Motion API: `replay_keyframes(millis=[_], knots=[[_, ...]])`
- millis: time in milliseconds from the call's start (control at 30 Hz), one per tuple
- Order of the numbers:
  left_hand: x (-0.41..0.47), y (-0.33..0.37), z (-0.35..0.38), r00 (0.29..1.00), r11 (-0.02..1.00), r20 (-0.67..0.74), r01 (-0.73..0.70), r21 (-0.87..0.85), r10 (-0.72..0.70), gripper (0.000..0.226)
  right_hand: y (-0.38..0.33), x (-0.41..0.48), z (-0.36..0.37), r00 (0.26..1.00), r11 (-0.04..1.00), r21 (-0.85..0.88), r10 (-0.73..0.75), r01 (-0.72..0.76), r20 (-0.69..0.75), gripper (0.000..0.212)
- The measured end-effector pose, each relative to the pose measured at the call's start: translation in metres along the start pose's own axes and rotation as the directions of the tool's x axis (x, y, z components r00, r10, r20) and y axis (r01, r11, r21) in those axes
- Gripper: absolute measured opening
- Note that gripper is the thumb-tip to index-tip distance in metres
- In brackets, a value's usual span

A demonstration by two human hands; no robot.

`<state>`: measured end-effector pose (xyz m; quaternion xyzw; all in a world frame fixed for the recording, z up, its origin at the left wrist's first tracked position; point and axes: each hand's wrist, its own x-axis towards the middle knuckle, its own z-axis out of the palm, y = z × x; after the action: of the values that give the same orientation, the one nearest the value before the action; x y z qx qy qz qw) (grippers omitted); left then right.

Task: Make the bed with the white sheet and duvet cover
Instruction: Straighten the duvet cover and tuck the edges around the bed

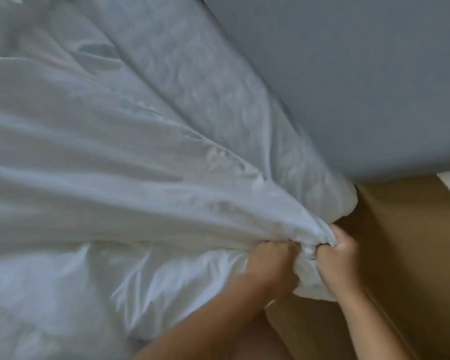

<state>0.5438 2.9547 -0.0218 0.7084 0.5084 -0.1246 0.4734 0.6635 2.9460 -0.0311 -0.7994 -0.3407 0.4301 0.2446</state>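
Head view, white fabric: covers the bed, creased, and drawn in taut folds to the near right corner; sheet or duvet cover, I cannot tell.
Left hand: grip curled tight around the bunched corner.
Right hand: grip pinching the same bunch, touching the left.
Surroundings: grey wall behind, brown surface beside the corner.
Done: fabric spread over the bed.
Left to do: likely seating this corner, smoothing the creases, and any further layer.

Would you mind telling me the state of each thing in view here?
white duvet cover: wrinkled, spread over the bed, corner bunched and pulled taut.
left hand: curled, gripping the bunched corner.
right hand: curled, gripping the same corner beside it.
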Motion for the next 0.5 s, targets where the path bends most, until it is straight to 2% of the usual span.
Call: replay_keyframes(millis=[67,133,167,200,267,333,367,433,500], knots=[[0.006,-0.02,0.008,0.99,0.996,0.11,0.085,0.011,-0.086,0.039,0.029,0.016,0.023,0.986,0.995,-0.096,0.034,-0.019,0.163,0.027],[0.009,-0.044,0.003,0.979,0.985,0.121,0.169,-0.021,-0.165,0.052,0.041,0.03,0.038,0.924,0.967,-0.255,0.097,0.001,0.371,0.018],[0.011,-0.058,-0.006,0.973,0.974,0.043,0.226,-0.019,-0.225,0.057,0.041,0.036,0.041,0.87,0.943,-0.332,0.148,0.019,0.47,0.016],[0.012,-0.073,-0.017,0.959,0.963,-0.094,0.269,0.011,-0.267,0.058,0.037,0.041,0.043,0.819,0.93,-0.368,0.199,0.016,0.539,0.02],[0.012,-0.101,-0.04,0.92,0.926,-0.322,0.304,0.225,-0.224,0.059,0.023,0.05,0.048,0.775,0.951,-0.297,0.252,-0.088,0.579,0.028],[0.014,-0.129,-0.05,0.931,0.842,-0.308,0.319,0.435,-0.194,0.066,0.004,0.056,0.062,0.773,0.972,-0.168,0.233,-0.165,0.59,0.03],[0.014,-0.141,-0.051,0.937,0.81,-0.271,0.331,0.484,-0.221,0.061,-0.002,0.059,0.073,0.766,0.969,-0.14,0.245,-0.202,0.595,0.04],[0.011,-0.16,-0.046,0.931,0.768,-0.282,0.354,0.534,-0.232,0.042,-0.012,0.06,0.099,0.731,0.959,-0.2,0.284,-0.203,0.62,0.064],[0.004,-0.172,-0.04,0.921,0.775,-0.347,0.348,0.527,-0.178,0.035,-0.017,0.054,0.123,0.687,0.935,-0.347,0.301,-0.075,0.661,0.074]])
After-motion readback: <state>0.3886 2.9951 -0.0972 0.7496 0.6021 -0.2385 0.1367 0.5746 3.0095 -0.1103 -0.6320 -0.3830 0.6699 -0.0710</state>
